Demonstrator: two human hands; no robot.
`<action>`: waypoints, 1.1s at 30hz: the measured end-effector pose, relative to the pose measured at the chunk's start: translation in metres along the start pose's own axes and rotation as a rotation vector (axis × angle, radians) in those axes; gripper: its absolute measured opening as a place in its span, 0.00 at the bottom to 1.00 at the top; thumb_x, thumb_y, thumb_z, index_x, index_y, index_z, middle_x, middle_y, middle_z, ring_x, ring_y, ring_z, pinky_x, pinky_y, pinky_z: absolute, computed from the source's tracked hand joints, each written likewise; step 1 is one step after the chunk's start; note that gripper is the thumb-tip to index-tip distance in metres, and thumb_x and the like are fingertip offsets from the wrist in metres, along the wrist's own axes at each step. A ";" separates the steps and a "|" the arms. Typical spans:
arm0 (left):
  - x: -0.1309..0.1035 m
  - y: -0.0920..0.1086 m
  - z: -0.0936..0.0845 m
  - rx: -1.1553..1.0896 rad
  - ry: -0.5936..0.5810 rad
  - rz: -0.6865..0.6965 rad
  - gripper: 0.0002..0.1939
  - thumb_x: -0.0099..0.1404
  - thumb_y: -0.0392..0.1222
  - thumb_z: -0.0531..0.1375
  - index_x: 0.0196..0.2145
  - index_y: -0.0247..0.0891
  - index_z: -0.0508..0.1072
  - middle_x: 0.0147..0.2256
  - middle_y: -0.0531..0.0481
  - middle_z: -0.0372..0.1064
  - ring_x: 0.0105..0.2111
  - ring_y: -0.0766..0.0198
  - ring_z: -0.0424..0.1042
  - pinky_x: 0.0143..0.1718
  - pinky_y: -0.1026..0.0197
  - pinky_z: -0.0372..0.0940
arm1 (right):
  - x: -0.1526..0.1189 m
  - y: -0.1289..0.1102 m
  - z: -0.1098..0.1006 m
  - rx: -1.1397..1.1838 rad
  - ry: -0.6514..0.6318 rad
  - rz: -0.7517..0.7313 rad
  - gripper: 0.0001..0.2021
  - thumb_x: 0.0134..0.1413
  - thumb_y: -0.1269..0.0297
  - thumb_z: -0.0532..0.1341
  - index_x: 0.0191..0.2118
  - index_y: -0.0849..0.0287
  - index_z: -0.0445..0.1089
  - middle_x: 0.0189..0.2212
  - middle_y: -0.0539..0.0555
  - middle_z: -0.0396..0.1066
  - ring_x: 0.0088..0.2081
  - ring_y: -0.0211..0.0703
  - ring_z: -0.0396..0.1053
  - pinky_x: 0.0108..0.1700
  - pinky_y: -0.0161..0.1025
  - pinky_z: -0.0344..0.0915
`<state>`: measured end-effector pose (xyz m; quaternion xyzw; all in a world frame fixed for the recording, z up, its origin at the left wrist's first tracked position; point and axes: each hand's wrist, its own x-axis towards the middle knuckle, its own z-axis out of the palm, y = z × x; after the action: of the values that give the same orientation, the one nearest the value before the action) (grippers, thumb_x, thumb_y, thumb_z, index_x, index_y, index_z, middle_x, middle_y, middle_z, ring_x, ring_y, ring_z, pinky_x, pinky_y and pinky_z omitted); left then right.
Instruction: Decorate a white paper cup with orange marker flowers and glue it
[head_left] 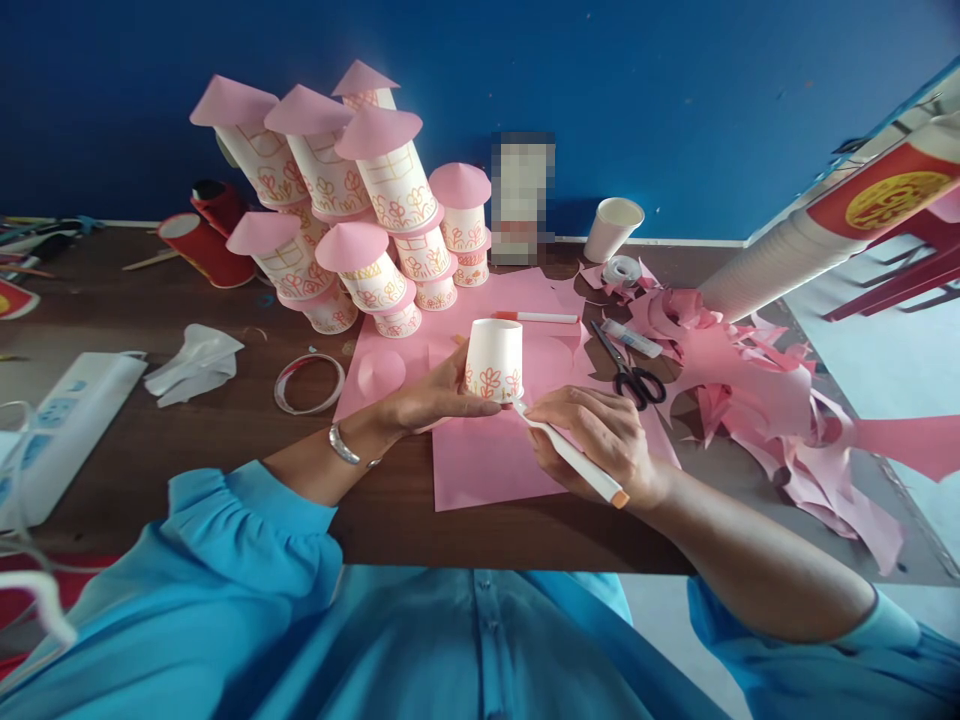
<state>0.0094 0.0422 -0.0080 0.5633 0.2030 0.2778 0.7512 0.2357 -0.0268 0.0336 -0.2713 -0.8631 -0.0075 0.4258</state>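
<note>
My left hand [439, 393] grips a white paper cup [495, 347] from its left side, above pink paper. Orange flowers are drawn around the lower part of the cup. In my right hand [600, 430] is a white marker [581, 462] with an orange end, its tip at the cup's lower edge. Pink sheets [480, 470] lie under both hands. Just behind the cup rests a second marker [540, 317], white with a red end. Black-handled scissors [637, 385] lie to the right of the cup, beside a small clear tube [632, 338].
Several decorated cup towers with pink cone roofs [379, 135] stand at the back left. A tape roll [309, 384] and crumpled plastic [195, 362] lie left. Pink scraps [780, 420] cover the right side. Another white cup [613, 230] stands near the blue wall, beside a white tape roll [622, 270].
</note>
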 end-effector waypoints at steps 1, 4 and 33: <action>0.000 0.000 0.000 -0.002 0.000 0.000 0.29 0.61 0.39 0.72 0.58 0.44 0.69 0.43 0.47 0.73 0.44 0.58 0.74 0.48 0.54 0.70 | 0.000 0.000 0.000 -0.003 0.001 0.001 0.08 0.60 0.77 0.62 0.43 0.60 0.67 0.29 0.54 0.76 0.30 0.42 0.77 0.32 0.38 0.75; 0.000 0.000 0.000 0.000 0.021 -0.009 0.34 0.60 0.40 0.72 0.61 0.46 0.66 0.43 0.47 0.73 0.44 0.57 0.74 0.47 0.54 0.70 | 0.001 0.000 0.000 -0.008 0.003 0.001 0.08 0.61 0.77 0.62 0.43 0.60 0.67 0.29 0.54 0.76 0.30 0.42 0.77 0.32 0.37 0.74; 0.000 0.003 0.005 0.039 0.056 -0.021 0.45 0.59 0.41 0.73 0.68 0.47 0.57 0.45 0.46 0.73 0.45 0.56 0.73 0.46 0.55 0.68 | 0.001 -0.003 0.002 0.082 -0.047 0.042 0.06 0.62 0.75 0.61 0.43 0.59 0.68 0.30 0.53 0.76 0.31 0.41 0.77 0.32 0.36 0.74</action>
<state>0.0117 0.0395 -0.0040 0.5678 0.2353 0.2815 0.7368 0.2322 -0.0284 0.0335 -0.2716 -0.8666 0.0431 0.4163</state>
